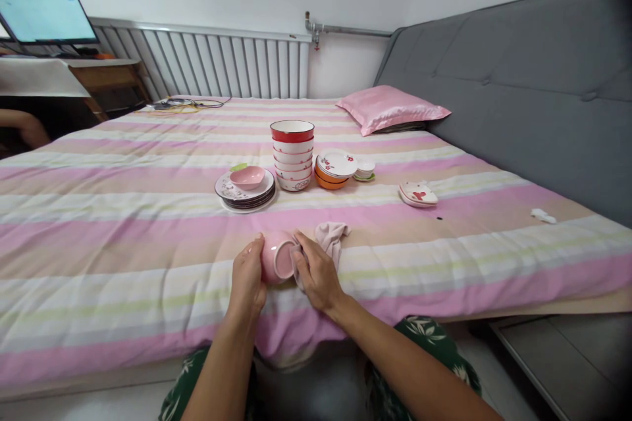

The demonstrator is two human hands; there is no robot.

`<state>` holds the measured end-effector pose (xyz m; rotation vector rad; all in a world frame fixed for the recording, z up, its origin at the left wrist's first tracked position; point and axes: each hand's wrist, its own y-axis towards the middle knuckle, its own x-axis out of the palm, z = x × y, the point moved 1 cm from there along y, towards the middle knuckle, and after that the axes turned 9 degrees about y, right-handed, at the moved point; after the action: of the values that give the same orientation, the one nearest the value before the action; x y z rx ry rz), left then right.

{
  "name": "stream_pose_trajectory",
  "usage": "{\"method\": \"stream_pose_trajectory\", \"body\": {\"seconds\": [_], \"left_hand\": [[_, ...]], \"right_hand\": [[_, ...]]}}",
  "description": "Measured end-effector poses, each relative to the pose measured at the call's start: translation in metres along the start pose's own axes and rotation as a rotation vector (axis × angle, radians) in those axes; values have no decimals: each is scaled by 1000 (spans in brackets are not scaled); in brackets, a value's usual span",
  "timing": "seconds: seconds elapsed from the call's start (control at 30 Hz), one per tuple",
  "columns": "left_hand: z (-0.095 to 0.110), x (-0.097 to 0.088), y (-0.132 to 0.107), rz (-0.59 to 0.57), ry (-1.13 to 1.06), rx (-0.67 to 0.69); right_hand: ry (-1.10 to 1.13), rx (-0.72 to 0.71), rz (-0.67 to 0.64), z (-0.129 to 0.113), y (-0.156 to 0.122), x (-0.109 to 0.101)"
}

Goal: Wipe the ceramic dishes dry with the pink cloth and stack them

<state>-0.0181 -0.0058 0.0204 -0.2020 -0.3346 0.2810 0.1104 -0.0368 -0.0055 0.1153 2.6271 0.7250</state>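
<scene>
Tilted on its side, a pink bowl shows its round foot toward my right. My left hand is closed around the bowl's left edge. In my right hand is a pale pink cloth, pressed against the bowl's underside; part of the cloth hangs out past my fingers. Just beyond stands a stack of plates with a pink dish on top. Beside it rises a tall stack of white bowls with a red one uppermost.
Orange bowls hold floral plates, near small white dishes. Square dishes lie farther right, with a crumpled white tissue beyond. A pink pillow rests by the grey headboard. The bed's front edge is at my knees.
</scene>
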Motion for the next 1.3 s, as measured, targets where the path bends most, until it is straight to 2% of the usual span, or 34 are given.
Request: {"method": "stream_pose_trajectory", "body": {"seconds": [0.13, 0.27, 0.4, 0.53, 0.8, 0.87, 1.03, 1.17, 1.3], "left_hand": [[-1, -2, 5, 52, -52, -83], [1, -1, 7, 86, -96, -200], [7, 0, 6, 78, -136, -317], [11, 1, 6, 80, -177, -370], [10, 2, 6, 109, -210, -406], [9, 1, 7, 111, -212, -409], [7, 0, 8, 101, -198, -397], [4, -2, 8, 70, -161, -386], [1, -3, 4, 11, -125, -311]], "right_hand": [[-63, -50, -116, -1, -1, 1], [-124, -33, -172, -1, -3, 2], [-145, -37, -161, 0, -6, 4], [-155, -70, -97, 1, -9, 6], [-94, -133, 102, -5, -19, 12], [-81, -185, 126, -6, -20, 13], [-54, -365, 123, -7, -21, 14], [-13, -507, 10, -11, -22, 16], [5, -510, 41, -16, -16, 9]]}}
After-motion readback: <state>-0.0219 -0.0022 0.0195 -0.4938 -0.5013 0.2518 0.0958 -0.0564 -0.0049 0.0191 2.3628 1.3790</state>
